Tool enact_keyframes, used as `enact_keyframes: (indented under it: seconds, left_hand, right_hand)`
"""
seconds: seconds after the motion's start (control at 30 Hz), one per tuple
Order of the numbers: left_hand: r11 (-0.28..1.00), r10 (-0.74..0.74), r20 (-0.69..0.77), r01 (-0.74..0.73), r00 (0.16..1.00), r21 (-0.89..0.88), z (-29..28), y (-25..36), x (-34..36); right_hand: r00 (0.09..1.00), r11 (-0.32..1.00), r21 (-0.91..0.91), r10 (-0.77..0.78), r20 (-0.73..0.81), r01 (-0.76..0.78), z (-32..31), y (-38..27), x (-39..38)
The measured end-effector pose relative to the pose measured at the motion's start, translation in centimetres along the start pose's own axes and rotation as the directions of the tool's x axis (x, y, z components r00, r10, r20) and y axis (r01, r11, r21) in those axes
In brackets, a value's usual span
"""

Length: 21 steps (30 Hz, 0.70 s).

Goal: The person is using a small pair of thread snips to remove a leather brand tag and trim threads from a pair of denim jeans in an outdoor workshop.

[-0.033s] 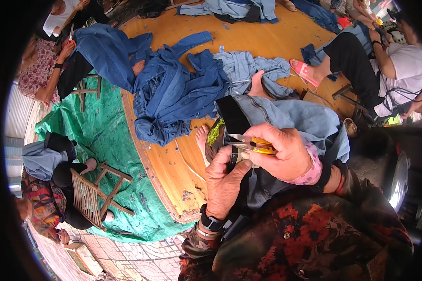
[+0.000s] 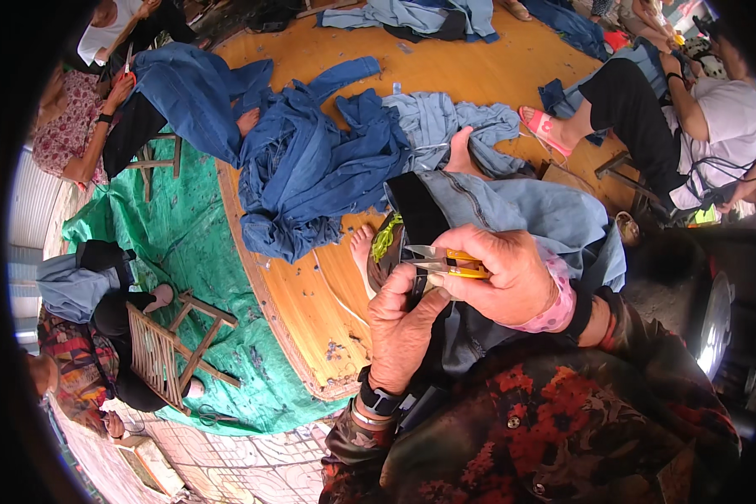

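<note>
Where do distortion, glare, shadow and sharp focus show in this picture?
Head view: the pale wall panels curve along the left rim; head view: the round metal thing at right shines against deep shadow; head view: the paving at lower left looks brightly lit; head view: the right hand and yellow snips look fairly sharp.

Right hand (image 2: 512, 277): snips (image 2: 472, 272), yellow-handled, blades parted. Left hand (image 2: 401, 332): dark strip (image 2: 417, 288), pinched near the blades. Beyond: pale denim garment (image 2: 529, 206); blue denim heap (image 2: 311, 172) on wooden board (image 2: 311, 311); green tarpaulin (image 2: 256, 353) alongside.
</note>
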<state>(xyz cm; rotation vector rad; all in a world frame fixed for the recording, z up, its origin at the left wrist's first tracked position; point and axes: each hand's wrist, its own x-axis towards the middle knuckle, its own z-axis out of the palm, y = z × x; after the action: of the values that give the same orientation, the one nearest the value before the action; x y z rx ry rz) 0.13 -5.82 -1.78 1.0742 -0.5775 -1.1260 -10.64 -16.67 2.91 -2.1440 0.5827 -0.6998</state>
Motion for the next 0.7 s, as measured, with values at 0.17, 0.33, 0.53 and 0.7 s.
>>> enact_keyframes:
  seconds: [0.17,0.33,0.53,0.7]
  left_hand:
    - [0.966,0.110,0.000,-0.107,0.994,0.237,-0.4,-0.9,-0.1]
    - [0.991,0.030,-0.031,-0.026,0.999,0.132,0.2,-0.2,-0.1]
    - [0.996,0.000,-0.015,0.001,1.000,0.086,-0.1,0.0,-0.2]
    - [1.000,-0.018,-0.024,0.018,1.000,0.022,0.2,0.2,0.0]
  right_hand:
    - [0.995,0.989,-0.140,-0.030,0.099,0.044,0.3,-0.1,0.4]
    - [0.983,0.990,-0.126,-0.038,0.177,0.061,-0.3,0.2,0.3]
    - [0.973,0.916,0.336,0.178,0.144,-0.217,-1.3,0.2,0.2]
    - [0.962,0.802,0.530,0.224,0.159,-0.275,-1.5,0.1,-0.3]
